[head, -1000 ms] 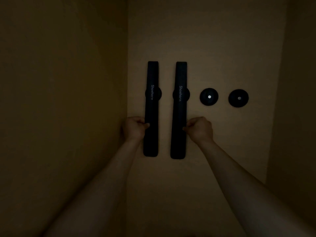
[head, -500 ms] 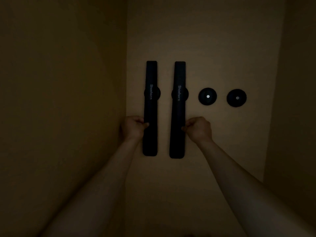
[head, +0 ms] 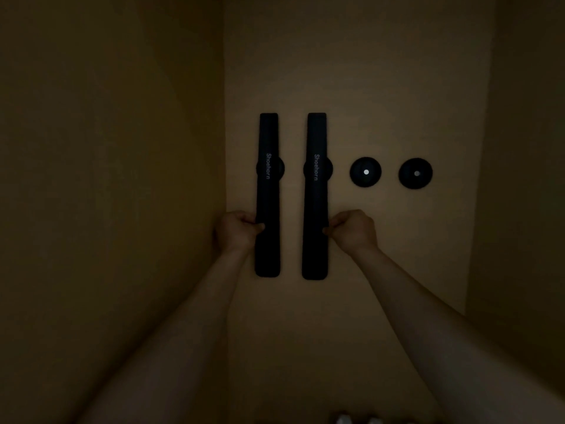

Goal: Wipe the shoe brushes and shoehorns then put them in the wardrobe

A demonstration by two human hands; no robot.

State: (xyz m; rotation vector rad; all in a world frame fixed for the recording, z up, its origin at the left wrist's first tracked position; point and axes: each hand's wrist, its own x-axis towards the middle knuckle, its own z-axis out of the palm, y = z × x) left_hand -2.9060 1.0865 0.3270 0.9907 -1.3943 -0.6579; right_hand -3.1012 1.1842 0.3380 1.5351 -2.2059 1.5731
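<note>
Black, stiff and light-looking, both shoehorns hung mid-frame on the wardrobe's back wall (head: pixel 382 87); my left hand (head: pixel 237 231) pinched the left shoehorn (head: pixel 268 191) low down, my right hand (head: pixel 351 229) pinched the right shoehorn (head: pixel 316 194) likewise.

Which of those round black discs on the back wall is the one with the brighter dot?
Start at the wardrobe's back panel, where two black shoehorns hang. Right of them sit two bare round mounts; the brighter-dotted disc is the one next to the shoehorns, while the outer disc has a duller centre.

Black shoehorns (head: pixel 268 194) with white lettering, tan wall (head: pixel 367 71).
</note>
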